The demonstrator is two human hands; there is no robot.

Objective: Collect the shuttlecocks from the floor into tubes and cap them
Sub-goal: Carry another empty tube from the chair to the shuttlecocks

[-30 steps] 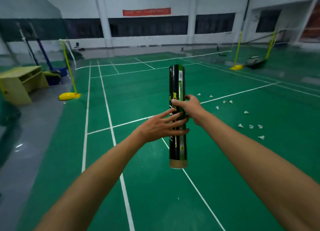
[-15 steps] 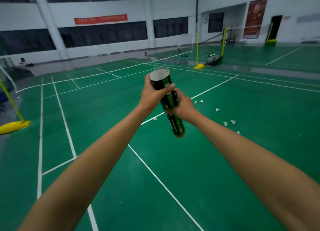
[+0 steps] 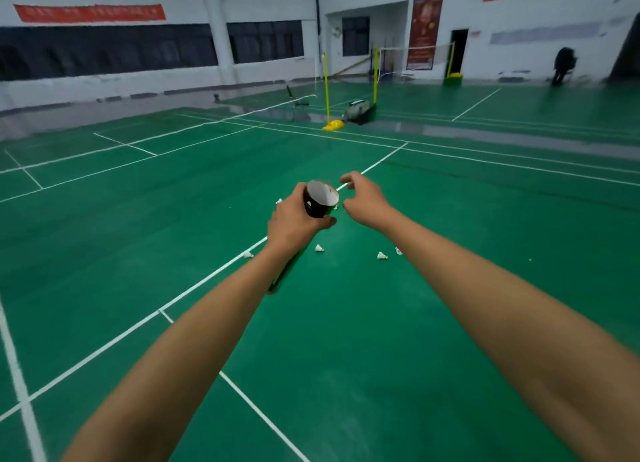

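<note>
Released since half a second ago by the right grip: the tube, then clasped at mid-length, now left to the left grip alone. Also brought lower, closer over the shuttlecocks.

Left grip: wrapped round the tube just under its mouth, thumb tip showing on the side toward the right grip, fingers curled over the far wall; closed tight on it, no gap visible. Tilted, with the open, uncapped mouth up and forward and the other end trailing back beneath the left wrist. Probably held so to keep the mouth free for feeding shuttlecocks in.

Right grip: just beside the mouth but apart from it, fingers loosely curled, thumb and forefinger spread in a wide C; nothing seen in it. Likely freed to do the picking up.

Below and beyond the grips, on the green floor: one shuttlecock just under the left grip, two near each other under the right forearm, another left of the left wrist beside a white court line. None yet gathered; no cap in sight. Farther out past both grips: a yellow net post with a bag at its foot, and a dark figure by the far wall, well apart.
</note>
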